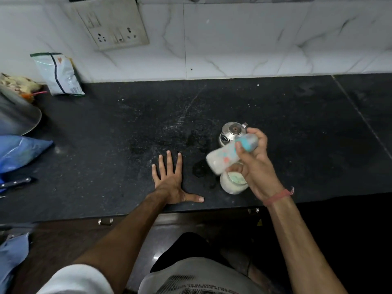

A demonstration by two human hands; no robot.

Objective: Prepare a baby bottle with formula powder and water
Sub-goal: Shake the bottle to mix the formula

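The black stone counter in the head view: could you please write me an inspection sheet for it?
Surface: black stone counter, speckled with white powder, wet patches near centre.
Job's things: blurred baby bottle with teal cap, tilted, white inside; white open jar beneath it; steel lidded pot behind.
Clutter: white-green pouch against the wall; blue plastic bag; black-handled knife; steel bowl.
Hands: left hand flat on counter; right hand grips bottle.
Cables: nothing seen.
Surroundings: white marble-look tiles, switch-and-socket panel.
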